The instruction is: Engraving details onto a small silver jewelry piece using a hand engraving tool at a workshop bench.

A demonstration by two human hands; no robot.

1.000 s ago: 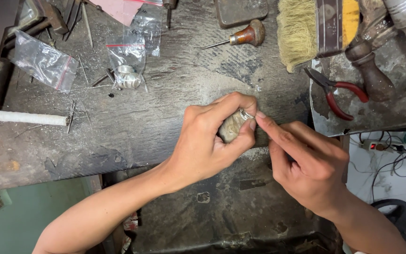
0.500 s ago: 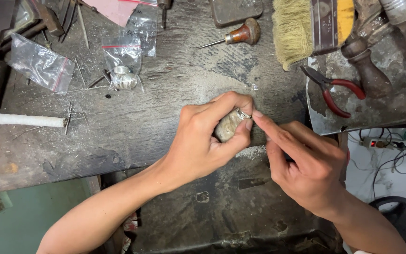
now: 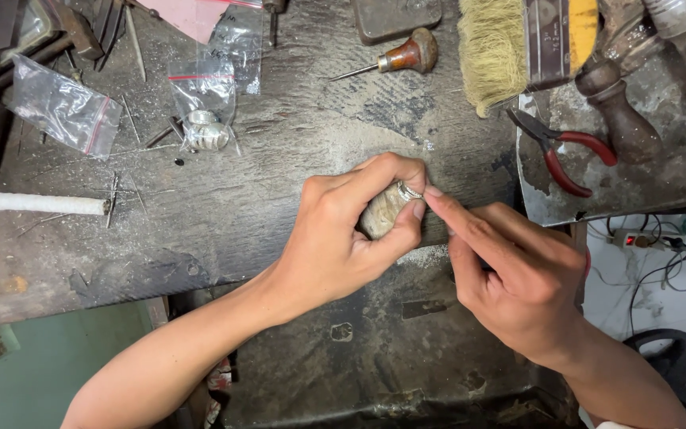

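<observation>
Ring: a small silver ring (image 3: 409, 191) sits on top of a tan peg (image 3: 380, 214), right at the bench's front edge, mid-frame.
Left hand: the left hand (image 3: 343, 230) is wrapped around the peg, thumb and forefinger pinching up by the ring, a firm grasp.
Right hand: the right hand (image 3: 518, 274) comes in from the right, forefinger tip touching the ring; whether it holds a fine tool I cannot tell, the fingers hide it.
Progress: ring is seated and being worked at its rim, so judging by this the job is under way; nothing shows it finished, and the ring is not yet off the peg.
Bench: a scarred, dark wooden bench (image 3: 224, 206), dusted with pale filings near the hands.
Near things: a clear bag (image 3: 204, 103) with silver pieces, another bag (image 3: 61, 107) further left, a white rod (image 3: 33, 203).
Far edge: a wooden-handled awl (image 3: 395, 59), a straw brush (image 3: 490, 52), red pliers (image 3: 565, 151) on a metal plate.
Room: green floor at lower left, cables and a power strip (image 3: 637, 238) at right.
</observation>
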